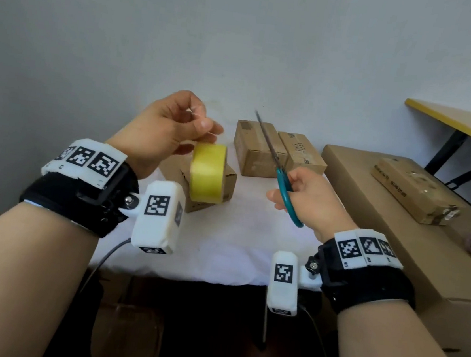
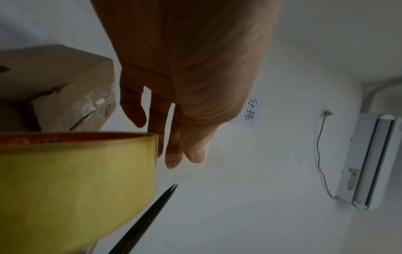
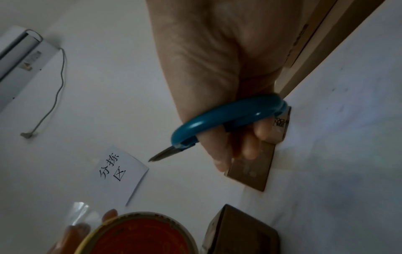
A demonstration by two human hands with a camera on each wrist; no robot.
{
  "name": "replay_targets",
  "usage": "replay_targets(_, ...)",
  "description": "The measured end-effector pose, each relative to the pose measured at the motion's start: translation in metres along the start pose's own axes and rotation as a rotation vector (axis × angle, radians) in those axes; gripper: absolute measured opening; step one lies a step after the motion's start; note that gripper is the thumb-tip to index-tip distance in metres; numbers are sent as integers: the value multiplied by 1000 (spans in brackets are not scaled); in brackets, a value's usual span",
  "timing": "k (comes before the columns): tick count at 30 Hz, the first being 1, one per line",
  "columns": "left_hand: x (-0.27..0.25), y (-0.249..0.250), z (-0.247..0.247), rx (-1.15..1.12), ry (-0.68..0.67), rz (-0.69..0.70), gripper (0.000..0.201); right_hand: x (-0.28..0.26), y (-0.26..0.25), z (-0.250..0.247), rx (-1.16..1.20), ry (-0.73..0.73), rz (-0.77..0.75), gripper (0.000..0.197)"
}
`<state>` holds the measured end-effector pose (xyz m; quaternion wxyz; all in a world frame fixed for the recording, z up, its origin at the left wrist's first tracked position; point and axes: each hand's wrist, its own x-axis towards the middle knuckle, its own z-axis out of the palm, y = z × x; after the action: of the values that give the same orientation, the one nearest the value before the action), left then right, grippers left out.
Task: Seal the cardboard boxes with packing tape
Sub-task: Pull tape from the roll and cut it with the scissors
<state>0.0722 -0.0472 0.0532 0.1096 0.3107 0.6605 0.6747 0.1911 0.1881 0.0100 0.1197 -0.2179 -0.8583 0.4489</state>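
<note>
big box (image 1: 394, 227): long brown carton, right of table; smaller box on it with print too blurred to read
table (image 1: 219, 250): white cover
boxes (image 1: 279, 151): two side by side at far edge, one nearer-left behind roll; print unreadable
tape roll (image 1: 207, 172): yellow, red core, hung mid-air from pulled clear strip
left hand (image 1: 163, 131): thumb and finger pinched strip end
right hand (image 1: 311, 199): fingers curled through teal scissors (image 1: 277, 165), blades almost together, pointed far-left
wall note (image 3: 120, 171): handwritten "分拣区"
</note>
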Motion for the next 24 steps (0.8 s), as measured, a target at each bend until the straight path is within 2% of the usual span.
replay_targets(4, -6, 7, -24, -5, 93, 14, 23, -1, -17, 16, 88, -95, -40, 32)
replay_targets(10, -20, 12, -65, 39, 246, -5, 23, -4, -40, 60, 263, -342, -32, 31)
replay_targets(12, -25, 10, -72, 57, 254, -25, 22, -3, -45, 77, 267, -388, -48, 29)
replay_targets(15, -29, 4, -81, 110, 223, -70, 22, 2, -47, 98, 199, -406, -89, 26)
replay_targets(20, -36, -9, -94, 170, 171, -114, 15, 15, -53, 124, 180, -359, -84, 37)
replay_targets(24, -36, -22, -105, 159, 152, -132, 17, 23, -57, 129, 185, -311, -73, 29)
